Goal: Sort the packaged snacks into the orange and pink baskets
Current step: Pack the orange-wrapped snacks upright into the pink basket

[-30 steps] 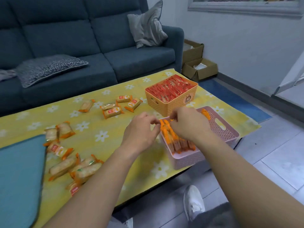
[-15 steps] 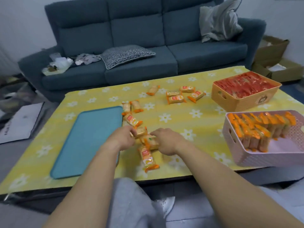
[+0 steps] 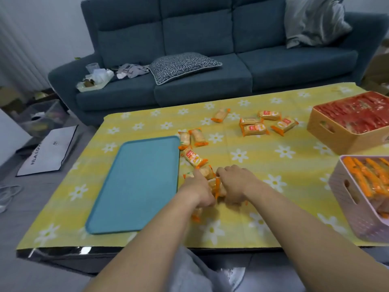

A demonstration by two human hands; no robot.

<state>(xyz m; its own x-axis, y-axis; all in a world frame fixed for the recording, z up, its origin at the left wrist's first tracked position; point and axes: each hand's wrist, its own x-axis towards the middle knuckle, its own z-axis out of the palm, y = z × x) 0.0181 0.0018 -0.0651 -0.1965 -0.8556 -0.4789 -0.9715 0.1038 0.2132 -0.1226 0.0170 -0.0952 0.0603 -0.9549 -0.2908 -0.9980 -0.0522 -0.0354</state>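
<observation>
- While the left grip and the right grip squeeze a bunch of cracker packets between them near the front of the tabletop, just right of the teal tray, I judge that load to be the main risk. Glossy wrappers held mostly by side pressure could slip out on the way to the pink basket.
- The right grip is curled over the bunch. The left grip curls against it with 1 finger straight out, lying on a packet further back.
- 1 stray packet lies under the left wrist. A rising forearm could drag it toward the near edge, or it could be left behind.
- The pink basket sits close to the near edge at the right, so a handful dropped in hard might shove it.
- The loose packets have orange ends and red labels, while the orange basket holds red packets. A hasty read could send 1 to the wrong basket.
- I cannot see the undersides of the fingers, and I cannot count how many packets are in the bunch.
- Both baskets are cut off by the right border, so I cannot tell how full they are. The label print is too blurred to read.
</observation>
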